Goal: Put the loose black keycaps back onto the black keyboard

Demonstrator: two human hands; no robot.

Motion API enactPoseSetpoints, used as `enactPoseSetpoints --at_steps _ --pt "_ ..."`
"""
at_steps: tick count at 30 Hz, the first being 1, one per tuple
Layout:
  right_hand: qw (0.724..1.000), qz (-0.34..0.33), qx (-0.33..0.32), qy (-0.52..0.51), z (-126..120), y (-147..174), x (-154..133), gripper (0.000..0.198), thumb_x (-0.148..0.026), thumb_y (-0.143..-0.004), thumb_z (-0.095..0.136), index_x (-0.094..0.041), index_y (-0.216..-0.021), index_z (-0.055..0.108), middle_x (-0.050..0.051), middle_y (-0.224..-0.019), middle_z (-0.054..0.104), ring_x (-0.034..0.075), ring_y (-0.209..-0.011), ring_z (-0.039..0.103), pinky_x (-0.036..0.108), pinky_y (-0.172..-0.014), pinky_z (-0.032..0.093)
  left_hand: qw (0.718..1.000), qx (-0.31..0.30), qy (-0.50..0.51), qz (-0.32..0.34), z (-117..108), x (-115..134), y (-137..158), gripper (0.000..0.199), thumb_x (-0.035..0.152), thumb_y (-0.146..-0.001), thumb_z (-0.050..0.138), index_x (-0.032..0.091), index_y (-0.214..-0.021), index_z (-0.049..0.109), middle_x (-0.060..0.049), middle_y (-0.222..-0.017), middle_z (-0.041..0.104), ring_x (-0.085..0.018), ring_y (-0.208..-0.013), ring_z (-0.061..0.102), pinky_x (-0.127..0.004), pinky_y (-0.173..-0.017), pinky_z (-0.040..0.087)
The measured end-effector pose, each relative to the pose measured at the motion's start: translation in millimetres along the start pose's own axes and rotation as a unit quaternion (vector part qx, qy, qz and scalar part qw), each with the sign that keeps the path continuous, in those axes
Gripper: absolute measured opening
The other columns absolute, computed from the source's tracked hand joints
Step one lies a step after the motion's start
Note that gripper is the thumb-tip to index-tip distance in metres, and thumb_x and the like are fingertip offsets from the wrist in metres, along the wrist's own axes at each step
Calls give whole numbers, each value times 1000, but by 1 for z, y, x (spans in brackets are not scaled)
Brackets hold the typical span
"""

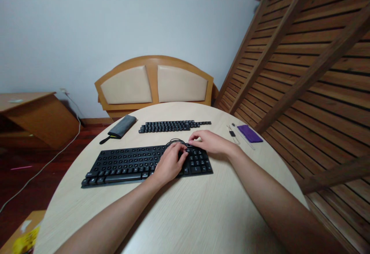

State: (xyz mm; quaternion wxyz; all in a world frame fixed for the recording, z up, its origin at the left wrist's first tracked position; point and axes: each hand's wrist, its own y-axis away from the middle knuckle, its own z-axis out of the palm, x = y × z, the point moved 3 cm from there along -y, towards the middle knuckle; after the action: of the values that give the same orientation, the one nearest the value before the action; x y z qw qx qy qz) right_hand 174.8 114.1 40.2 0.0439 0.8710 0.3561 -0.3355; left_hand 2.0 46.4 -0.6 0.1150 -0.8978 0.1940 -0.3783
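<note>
A black keyboard point(121, 179) lies on the round table, with many key positions showing bare sockets. Keycaps remain along its bottom row and on the number pad. My left hand point(170, 161) rests over the keyboard just left of the number pad, its fingers bent and thumb and fingertips close together. Near the top edge of the number pad, my right hand point(208, 142) is closed in a pinch. Whatever either hand holds is too small to make out. Behind the keyboard, loose black keycaps point(164, 126) lie in rows, and a coiled black cable point(175, 141) shows.
A grey pouch point(123, 126) lies at the table's point(231, 215) back left. To the right are a purple cloth pouch point(249, 133), a wire tool point(232, 133) and a thin rod point(245, 138). A wooden slatted frame point(306, 73) leans close on the right.
</note>
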Motion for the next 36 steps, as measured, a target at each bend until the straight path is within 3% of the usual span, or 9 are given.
enactPoseSetpoints --at_steps 2,5,13,20,25,36 --pt "997 12 46 52 4 0 7 22 -33 -95 56 -19 -99 73 9 -104 73 23 -99 65 35 -89 46 1000 -1 0 1 0 1 0 9 22 -94 55 20 -101 61 -6 -103 66 -24 -104 61 -38 -94 48" --pt "997 9 41 64 20 4 18 26 -31 -98 49 -17 -97 71 10 -101 72 23 -99 63 37 -93 45 1000 -1 -1 -1 0 2 0 9 21 -93 55 20 -100 61 -6 -101 67 -24 -103 62 -38 -93 48" --pt "996 -13 91 -10 43 24 25 25 -36 -101 46 -22 -101 67 7 -113 68 22 -112 56 42 -102 41 998 -49 -8 -37 -13 8 -4 12 29 -89 59 19 -91 66 -4 -84 71 -24 -80 66 -36 -75 50" --pt "981 -52 176 -62 40 32 5 19 -30 -98 52 -24 -105 69 5 -106 70 21 -107 60 40 -98 44 992 -16 121 -24 -12 -1 -13 17 31 -91 58 19 -95 70 -6 -96 74 -23 -93 67 -38 -90 50" --pt "980 -62 176 -71 37 35 -2 15 -29 -92 61 -24 -104 69 5 -103 71 21 -102 63 39 -94 46 987 -24 157 -31 -10 1 -12 21 34 -93 57 18 -93 70 -6 -94 73 -23 -93 66 -38 -90 49" --pt "981 -76 156 -83 37 36 -2 19 -31 -94 59 -28 -107 73 4 -99 74 22 -97 65 43 -93 47 982 -29 183 -43 -10 -3 -8 18 34 -91 62 18 -94 68 -4 -90 70 -20 -88 64 -35 -85 50"
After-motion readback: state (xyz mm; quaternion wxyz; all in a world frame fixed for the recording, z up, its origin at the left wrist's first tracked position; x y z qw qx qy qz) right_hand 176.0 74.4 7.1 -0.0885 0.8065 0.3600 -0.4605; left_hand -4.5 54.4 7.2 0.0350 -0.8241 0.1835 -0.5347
